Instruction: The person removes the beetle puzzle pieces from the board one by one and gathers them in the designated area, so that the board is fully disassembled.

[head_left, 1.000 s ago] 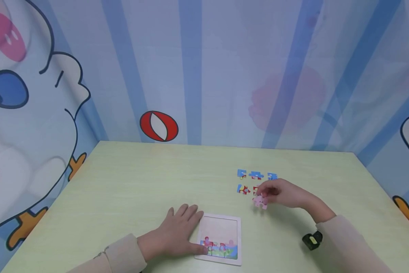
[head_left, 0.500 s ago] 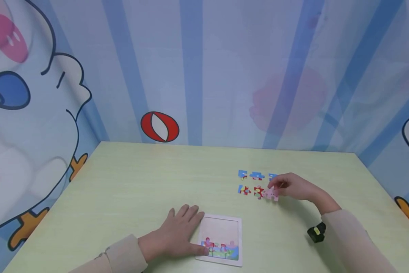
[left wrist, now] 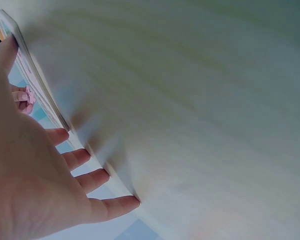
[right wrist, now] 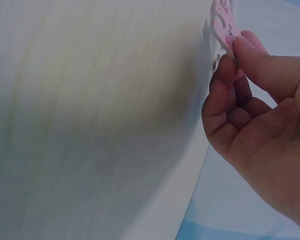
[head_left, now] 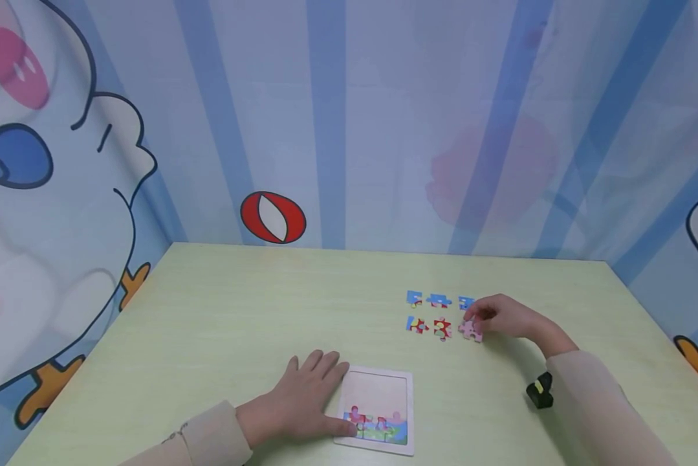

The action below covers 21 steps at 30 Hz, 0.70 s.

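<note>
My right hand (head_left: 502, 317) pinches a pink puzzle piece (head_left: 470, 330) between thumb and fingers, at the right end of the near row of loose pieces. In the right wrist view the same pink piece (right wrist: 224, 25) shows a small printed face. My left hand (head_left: 302, 401) lies with its fingers spread, thumb on the lower left of a white puzzle frame (head_left: 409, 414) and a fingertip at its upper left corner. Joined pieces (head_left: 378, 427) fill the frame's lower part; its upper part shows a bare pale base.
Several loose pieces lie in two rows: blue ones (head_left: 438, 300) at the back, a blue-yellow-red piece (head_left: 417, 325) and a red one (head_left: 442, 329) in front. A small black object (head_left: 539, 391) is by the right sleeve. A printed curtain (head_left: 383, 129) stands behind the table (head_left: 238, 298).
My right hand has moved to the right with the pink piece, past the red piece, which now shows uncovered. The left hand has stayed on the frame.
</note>
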Each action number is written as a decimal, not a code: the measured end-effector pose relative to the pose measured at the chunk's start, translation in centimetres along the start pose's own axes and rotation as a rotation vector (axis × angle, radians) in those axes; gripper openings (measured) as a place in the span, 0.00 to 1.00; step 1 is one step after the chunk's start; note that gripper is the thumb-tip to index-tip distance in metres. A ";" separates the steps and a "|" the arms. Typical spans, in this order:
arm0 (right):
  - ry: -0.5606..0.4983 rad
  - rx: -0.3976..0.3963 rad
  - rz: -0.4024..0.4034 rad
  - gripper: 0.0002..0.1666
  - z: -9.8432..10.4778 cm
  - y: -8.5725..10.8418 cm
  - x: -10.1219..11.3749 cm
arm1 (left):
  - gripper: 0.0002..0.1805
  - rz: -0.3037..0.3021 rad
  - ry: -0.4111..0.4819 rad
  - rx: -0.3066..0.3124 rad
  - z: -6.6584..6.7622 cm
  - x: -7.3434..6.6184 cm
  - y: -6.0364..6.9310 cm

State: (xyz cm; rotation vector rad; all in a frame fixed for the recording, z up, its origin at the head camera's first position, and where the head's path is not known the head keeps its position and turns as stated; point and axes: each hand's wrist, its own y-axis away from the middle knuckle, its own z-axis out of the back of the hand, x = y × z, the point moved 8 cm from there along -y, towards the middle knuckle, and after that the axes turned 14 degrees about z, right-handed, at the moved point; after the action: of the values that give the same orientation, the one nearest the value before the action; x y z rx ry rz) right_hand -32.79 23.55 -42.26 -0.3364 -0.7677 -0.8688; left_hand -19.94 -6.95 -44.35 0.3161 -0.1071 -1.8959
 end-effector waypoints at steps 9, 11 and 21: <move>0.084 -0.029 0.011 0.08 -0.3 -0.3 -0.3 | 0.56 -0.004 0.001 -0.010 0.0 -0.1 0.1; 0.094 -0.032 0.009 0.08 -0.4 -0.4 -0.4 | 0.56 -0.004 0.002 -0.008 0.0 -0.1 0.1; 0.130 -0.042 0.003 0.09 -0.5 -0.4 -0.4 | 0.56 0.005 -0.003 0.002 0.0 0.0 0.1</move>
State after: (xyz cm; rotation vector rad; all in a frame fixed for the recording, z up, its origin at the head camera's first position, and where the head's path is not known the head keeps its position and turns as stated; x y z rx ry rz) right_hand -33.08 23.23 -42.92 -0.3153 -0.6289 -0.8960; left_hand -19.88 -6.99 -44.32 0.3143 -0.1116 -1.8917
